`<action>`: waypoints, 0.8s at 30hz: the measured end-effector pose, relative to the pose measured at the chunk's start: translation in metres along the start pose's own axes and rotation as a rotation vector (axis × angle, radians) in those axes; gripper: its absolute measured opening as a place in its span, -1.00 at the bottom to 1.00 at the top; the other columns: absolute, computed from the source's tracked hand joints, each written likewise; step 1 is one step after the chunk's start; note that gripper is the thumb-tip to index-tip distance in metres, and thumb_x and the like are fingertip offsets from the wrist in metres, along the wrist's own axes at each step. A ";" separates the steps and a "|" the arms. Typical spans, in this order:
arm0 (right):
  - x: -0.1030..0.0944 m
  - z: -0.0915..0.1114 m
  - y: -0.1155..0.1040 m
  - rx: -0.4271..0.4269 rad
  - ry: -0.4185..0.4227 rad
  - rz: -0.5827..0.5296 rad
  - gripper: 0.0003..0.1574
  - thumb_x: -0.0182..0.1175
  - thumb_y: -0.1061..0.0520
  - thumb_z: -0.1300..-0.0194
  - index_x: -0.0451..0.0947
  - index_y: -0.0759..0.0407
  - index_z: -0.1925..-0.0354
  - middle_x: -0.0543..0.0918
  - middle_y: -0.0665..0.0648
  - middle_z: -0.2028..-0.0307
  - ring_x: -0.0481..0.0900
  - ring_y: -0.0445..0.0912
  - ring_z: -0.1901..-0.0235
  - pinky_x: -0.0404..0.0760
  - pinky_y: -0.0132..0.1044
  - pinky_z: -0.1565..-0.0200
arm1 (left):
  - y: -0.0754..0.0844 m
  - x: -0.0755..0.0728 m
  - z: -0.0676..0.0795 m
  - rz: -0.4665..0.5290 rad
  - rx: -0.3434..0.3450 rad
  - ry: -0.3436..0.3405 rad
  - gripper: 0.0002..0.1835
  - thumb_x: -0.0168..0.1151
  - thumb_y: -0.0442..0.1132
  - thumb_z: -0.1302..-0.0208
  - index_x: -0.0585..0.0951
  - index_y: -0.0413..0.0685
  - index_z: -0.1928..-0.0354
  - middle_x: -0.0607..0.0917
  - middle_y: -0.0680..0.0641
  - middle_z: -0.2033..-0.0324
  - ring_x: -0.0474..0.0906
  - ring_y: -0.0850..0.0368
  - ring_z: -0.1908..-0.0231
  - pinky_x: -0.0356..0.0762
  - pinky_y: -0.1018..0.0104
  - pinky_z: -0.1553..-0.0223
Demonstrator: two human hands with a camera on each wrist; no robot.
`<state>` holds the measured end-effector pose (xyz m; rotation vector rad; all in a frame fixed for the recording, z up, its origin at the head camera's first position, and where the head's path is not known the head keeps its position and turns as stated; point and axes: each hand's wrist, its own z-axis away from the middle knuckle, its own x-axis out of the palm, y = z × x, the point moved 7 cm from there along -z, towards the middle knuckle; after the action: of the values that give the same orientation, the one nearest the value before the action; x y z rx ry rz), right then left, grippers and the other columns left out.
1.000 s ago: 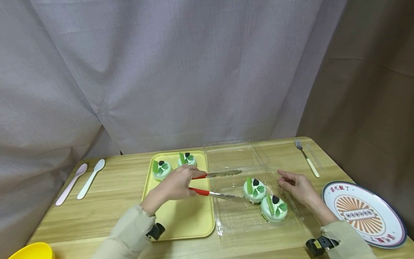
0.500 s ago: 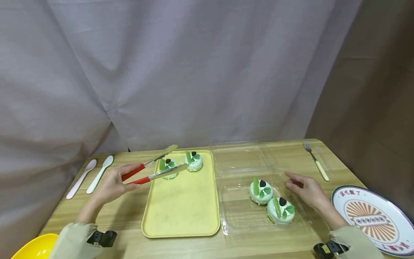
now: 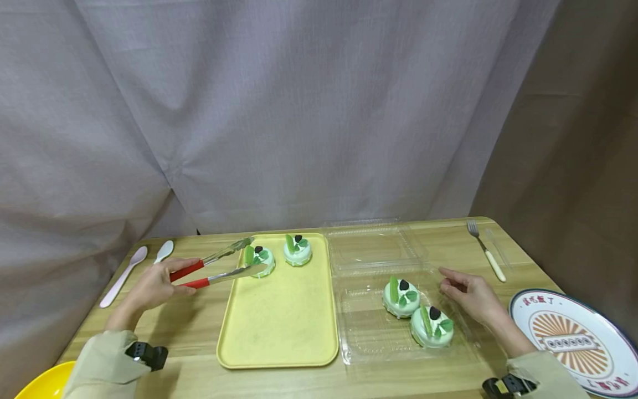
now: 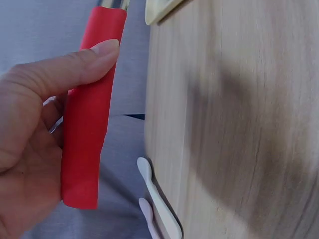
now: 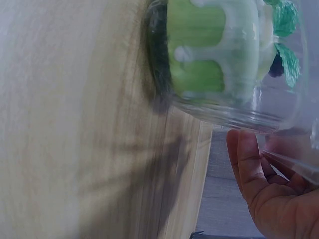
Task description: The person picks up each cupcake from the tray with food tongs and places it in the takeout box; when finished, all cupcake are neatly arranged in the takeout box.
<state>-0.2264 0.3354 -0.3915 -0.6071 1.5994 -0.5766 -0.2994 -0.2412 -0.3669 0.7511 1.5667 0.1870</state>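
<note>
My left hand [image 3: 152, 285] holds tongs by their red handles [image 3: 186, 270]; the thumb lies along one handle [image 4: 89, 119] in the left wrist view. The tongs' arms are spread, tips beside the left small green-iced cake [image 3: 264, 261] on a yellow tray [image 3: 279, 327]. Whether they touch it I cannot tell. Another such cake [image 3: 298, 254] sits at the tray's back. My right hand [image 3: 473, 299] pinches the right edge of a clear plastic container [image 3: 369, 338]. Inside it, side by side, are two similar cakes, one farther back [image 3: 401, 299] and one nearer [image 3: 432, 330].
A pink spoon [image 3: 122, 277] and a white spoon [image 3: 163, 252] lie at the left. Front left is a yellow bowl [image 3: 47, 382]. On the right are a fork [image 3: 487, 252] and a round printed plate [image 3: 573, 341]. The container's lid [image 3: 374, 246] lies folded back.
My left hand has carried the spread tongs leftward from over the container to the tray's left cake, lowering them slightly over the last half second. My right hand stays at the container's edge.
</note>
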 end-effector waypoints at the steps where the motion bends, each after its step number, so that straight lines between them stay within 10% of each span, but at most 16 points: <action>1: 0.000 0.000 0.000 -0.001 0.002 0.002 -0.46 0.13 0.33 -0.35 0.34 0.60 -0.22 0.68 0.42 0.18 0.42 -0.56 0.41 0.55 -0.51 0.39 | -0.001 0.001 -0.001 0.007 -0.004 -0.013 -0.30 0.54 -0.30 0.12 0.58 -0.18 -0.19 0.63 -0.31 -0.12 0.51 -0.28 -0.14 0.47 -0.07 -0.04; 7: 0.000 0.000 0.000 0.005 -0.002 0.000 -0.46 0.14 0.34 -0.34 0.35 0.59 -0.22 0.69 0.42 0.18 0.43 -0.55 0.41 0.56 -0.51 0.38 | -0.006 0.005 -0.009 -0.016 0.013 -0.047 -0.33 0.53 -0.31 0.11 0.59 -0.22 -0.17 0.63 -0.33 -0.11 0.49 -0.33 -0.16 0.46 -0.16 -0.07; 15: 0.000 0.000 0.001 0.017 -0.004 0.005 -0.46 0.14 0.33 -0.35 0.34 0.59 -0.22 0.68 0.44 0.16 0.43 -0.56 0.40 0.56 -0.53 0.37 | -0.003 0.013 -0.013 0.003 0.127 0.009 -0.39 0.58 -0.38 0.22 0.66 -0.31 -0.03 0.74 -0.29 0.08 0.60 -0.15 0.02 0.53 0.33 0.05; 24: 0.000 0.000 0.001 0.018 -0.001 0.004 -0.46 0.14 0.33 -0.35 0.35 0.59 -0.22 0.68 0.43 0.16 0.42 -0.55 0.41 0.55 -0.52 0.38 | -0.006 0.015 -0.006 -0.011 0.084 0.025 -0.39 0.54 -0.39 0.19 0.65 -0.27 -0.06 0.71 -0.33 0.04 0.60 -0.19 0.02 0.54 0.26 0.10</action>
<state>-0.2262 0.3360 -0.3920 -0.5909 1.5928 -0.5868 -0.3070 -0.2356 -0.3814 0.8080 1.6105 0.1239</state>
